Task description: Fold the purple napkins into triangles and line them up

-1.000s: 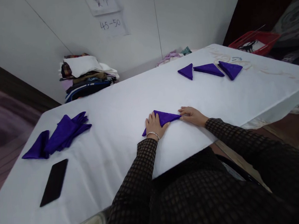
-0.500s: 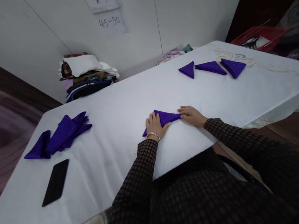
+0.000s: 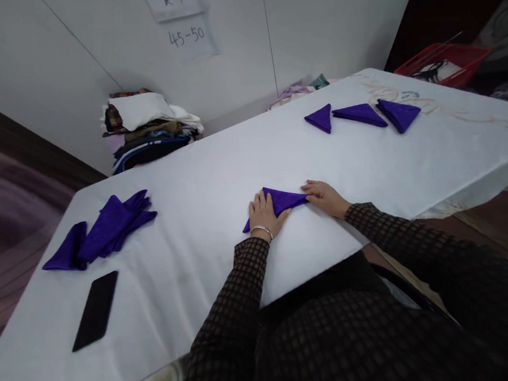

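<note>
A purple cloth napkin [image 3: 285, 199], folded into a flat triangle, lies on the white-covered table in front of me. My left hand [image 3: 263, 215], a bracelet at its wrist, rests flat on the napkin's left part with fingers stretched and thumb out. It hides some of the fold there. At the napkin's pointed right end is my right hand [image 3: 324, 198], its thumb and fingertips closed about the corner. Three folded purple napkins, a small one [image 3: 320, 119], a long one [image 3: 360, 115] and a wider one [image 3: 398, 115], lie toward the far right.
Loose purple napkins [image 3: 109, 227] lie in a pile at the table's left, with a black phone [image 3: 95, 310] nearer me. Beyond the far edge are stacked clothes [image 3: 149, 128] by the wall. A red basket [image 3: 461, 62] stands past the right back corner.
</note>
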### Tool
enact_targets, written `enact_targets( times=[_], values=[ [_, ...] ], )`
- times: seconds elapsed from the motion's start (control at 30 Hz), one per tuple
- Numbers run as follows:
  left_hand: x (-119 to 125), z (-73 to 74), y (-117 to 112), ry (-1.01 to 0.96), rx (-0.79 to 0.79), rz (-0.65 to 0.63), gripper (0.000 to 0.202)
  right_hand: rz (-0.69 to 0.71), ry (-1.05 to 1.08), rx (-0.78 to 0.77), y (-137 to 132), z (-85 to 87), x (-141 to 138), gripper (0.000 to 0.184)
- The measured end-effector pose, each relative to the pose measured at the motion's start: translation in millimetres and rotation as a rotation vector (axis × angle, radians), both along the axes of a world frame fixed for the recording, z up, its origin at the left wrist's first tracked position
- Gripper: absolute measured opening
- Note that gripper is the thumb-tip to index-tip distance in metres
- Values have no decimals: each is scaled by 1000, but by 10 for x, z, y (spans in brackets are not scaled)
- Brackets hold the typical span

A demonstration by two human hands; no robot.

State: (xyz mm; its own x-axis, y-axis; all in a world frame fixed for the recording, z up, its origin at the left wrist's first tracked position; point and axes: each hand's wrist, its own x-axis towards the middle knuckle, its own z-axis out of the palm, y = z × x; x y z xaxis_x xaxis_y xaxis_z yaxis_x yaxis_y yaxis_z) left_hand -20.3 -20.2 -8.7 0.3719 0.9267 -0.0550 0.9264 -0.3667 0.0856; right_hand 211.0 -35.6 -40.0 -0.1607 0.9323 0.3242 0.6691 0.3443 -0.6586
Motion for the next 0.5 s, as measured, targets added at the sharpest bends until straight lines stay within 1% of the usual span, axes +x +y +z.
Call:
enact_targets(
  times=[0.13, 0.33, 0.5],
  values=[
    [1, 2, 0, 2, 0, -3, 90, -19, -48, 2, -15, 17, -19, 14],
    [-1, -1, -7, 14, 12, -4, 89, -43, -175, 0, -57, 77, -58, 14],
    [0, 20, -8, 6, -10, -1, 82, -73, -179, -3, -72, 78, -49, 10]
  ],
)
